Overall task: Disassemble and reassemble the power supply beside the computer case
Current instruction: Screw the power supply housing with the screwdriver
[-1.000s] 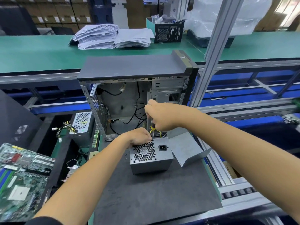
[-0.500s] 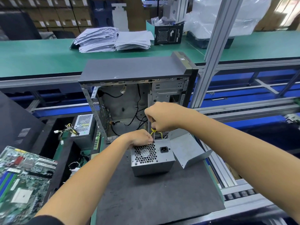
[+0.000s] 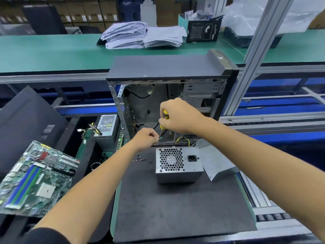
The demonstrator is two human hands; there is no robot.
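Note:
A grey power supply [image 3: 178,166] with a honeycomb fan grille and a black socket stands on a dark mat [image 3: 175,208], in front of the open computer case [image 3: 168,73]. My right hand [image 3: 177,116] grips a yellow-handled screwdriver [image 3: 165,118], raised above the supply's back left. My left hand [image 3: 146,138] is curled just left of the screwdriver's tip, fingertips pinched at it; what they hold is too small to tell. Several small screws [image 3: 140,159] lie on the mat left of the supply. A bent metal cover [image 3: 215,162] leans at its right.
A motherboard [image 3: 35,178] lies at the left. A second power supply [image 3: 105,128] with loose cables sits left of the case, next to a dark side panel [image 3: 26,124]. Paper stacks [image 3: 140,35] and a black box [image 3: 203,30] sit on the green bench behind. An aluminium post [image 3: 255,55] rises at the right.
Both hands have lifted off the power supply's top. My left hand moved left and up to the screwdriver's tip; my right hand raised the screwdriver. The screws on the mat are now uncovered.

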